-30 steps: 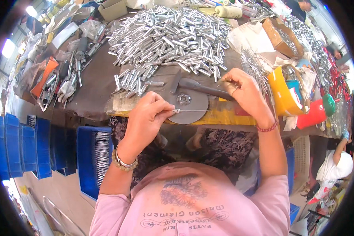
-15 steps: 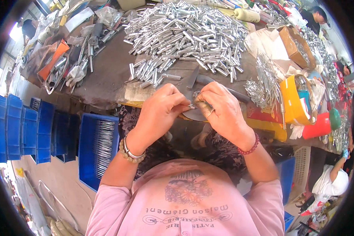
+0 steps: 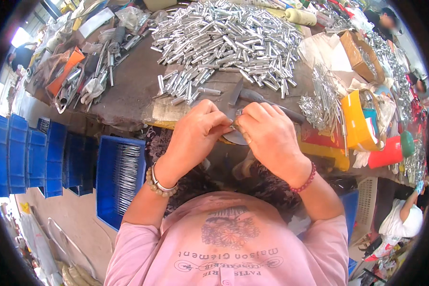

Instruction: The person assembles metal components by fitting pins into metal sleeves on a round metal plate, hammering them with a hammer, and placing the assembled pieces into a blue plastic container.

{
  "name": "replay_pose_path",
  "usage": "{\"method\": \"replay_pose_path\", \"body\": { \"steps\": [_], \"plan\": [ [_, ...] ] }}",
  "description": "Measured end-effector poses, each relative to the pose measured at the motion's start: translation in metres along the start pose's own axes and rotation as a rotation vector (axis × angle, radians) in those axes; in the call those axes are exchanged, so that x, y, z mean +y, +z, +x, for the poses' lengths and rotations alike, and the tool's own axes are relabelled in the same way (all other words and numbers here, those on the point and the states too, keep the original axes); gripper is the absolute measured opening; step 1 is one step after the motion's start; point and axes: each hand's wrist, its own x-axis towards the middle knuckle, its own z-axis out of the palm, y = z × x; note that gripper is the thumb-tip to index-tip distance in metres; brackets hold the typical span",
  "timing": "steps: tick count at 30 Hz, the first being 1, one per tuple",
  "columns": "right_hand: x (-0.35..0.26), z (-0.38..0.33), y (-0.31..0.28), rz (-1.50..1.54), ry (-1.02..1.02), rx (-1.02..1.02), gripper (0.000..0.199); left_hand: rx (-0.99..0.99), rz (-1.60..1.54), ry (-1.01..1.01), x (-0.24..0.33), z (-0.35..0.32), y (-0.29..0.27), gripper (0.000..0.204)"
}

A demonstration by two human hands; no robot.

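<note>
My left hand and my right hand meet fingertip to fingertip over the table's near edge, pinching a small metal piece between them. Just behind the fingers lies a round grey metal disc, partly hidden by my hands, with a dark-handled hammer resting across it. A big heap of short silver metal tubes covers the table beyond. Which hand carries the small piece is hard to tell; both grip it.
A blue crate of thin silver rods stands on the floor at my left, with more blue crates beyond. Tools and rags clutter the table's left. Yellow and red containers and a bundle of pins sit right. Another person crouches lower right.
My right hand let go of the hammer and came in to meet the left. Both hands drew back from the disc toward my body and now pinch a small piece together.
</note>
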Motion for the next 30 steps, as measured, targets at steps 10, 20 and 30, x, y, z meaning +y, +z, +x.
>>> {"method": "replay_pose_path", "body": {
  "steps": [10,20,30],
  "plan": [
    [0.033,-0.021,-0.018,-0.059,0.228,0.106,0.030,0.029,-0.029,0.009,0.003,-0.001,0.001,0.015],
    [-0.010,-0.070,-0.030,-0.031,0.169,0.321,0.038,0.028,-0.114,0.015,-0.001,-0.001,0.001,0.014],
    [-0.018,-0.048,-0.042,0.198,0.206,0.444,0.042,0.026,-0.138,-0.005,-0.005,-0.003,0.003,0.017]
  ]
}}
